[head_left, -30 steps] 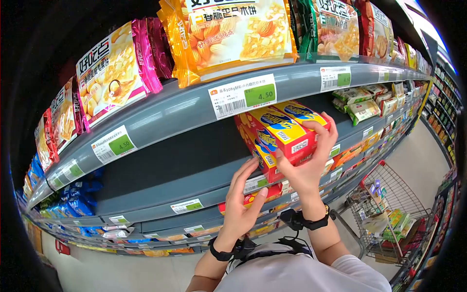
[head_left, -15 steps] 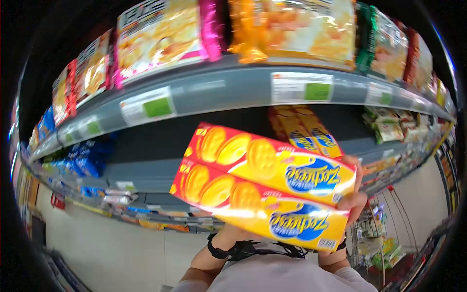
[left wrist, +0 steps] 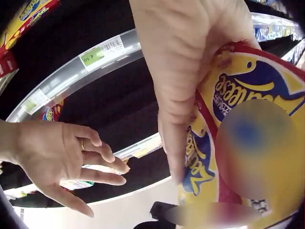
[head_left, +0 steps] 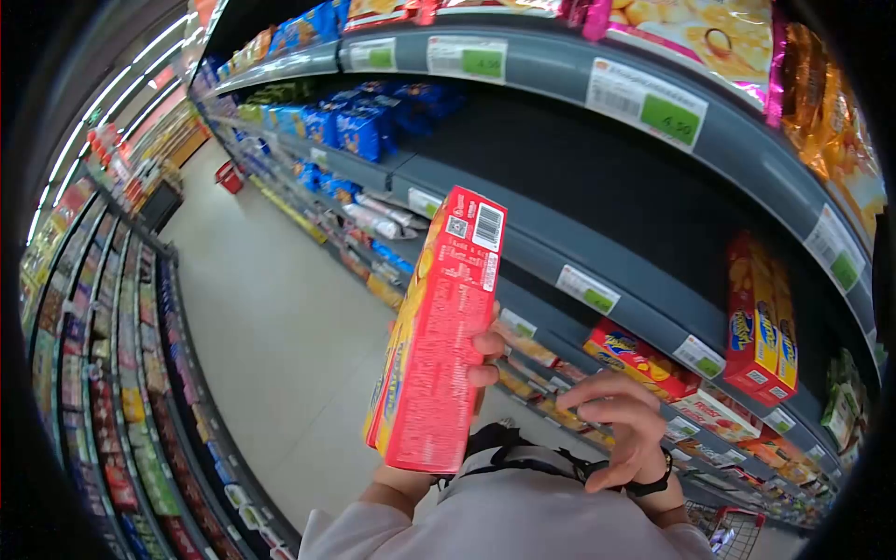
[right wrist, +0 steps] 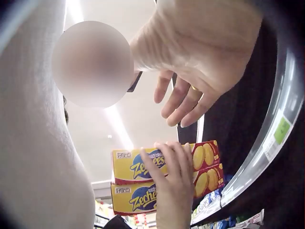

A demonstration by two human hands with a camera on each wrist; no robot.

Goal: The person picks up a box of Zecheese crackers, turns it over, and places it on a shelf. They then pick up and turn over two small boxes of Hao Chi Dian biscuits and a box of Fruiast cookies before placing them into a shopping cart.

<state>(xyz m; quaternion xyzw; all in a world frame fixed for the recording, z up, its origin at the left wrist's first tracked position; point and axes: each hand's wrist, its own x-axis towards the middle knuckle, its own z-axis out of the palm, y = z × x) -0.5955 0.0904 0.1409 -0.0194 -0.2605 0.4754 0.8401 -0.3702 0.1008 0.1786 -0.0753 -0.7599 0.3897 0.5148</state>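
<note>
Two red and yellow cracker boxes (head_left: 439, 364), side by side, are held up by my left hand (head_left: 487, 359), whose fingertips curl over the red side; the boxes hide most of it. In the right wrist view the left hand (right wrist: 175, 183) spans the boxes (right wrist: 205, 164), and in the left wrist view it grips their edge (left wrist: 243, 86). Apart from them, my right hand (head_left: 621, 425) has its fingers loosely bent and holds nothing. The left wrist view shows that hand (left wrist: 62, 160) with fingers spread.
More cracker boxes (head_left: 754, 322) stand on the dark shelf (head_left: 560, 168) at right, with blue packets (head_left: 359, 126) farther along. Bagged snacks (head_left: 700, 37) line the shelf above. An aisle floor (head_left: 271, 308), a red basket (head_left: 228, 177) and part of a cart (head_left: 737, 534) also show.
The two boxes have left the shelf and now stand tilted upright in the left hand. The right hand has let go of them. The head view has swung left along the aisle.
</note>
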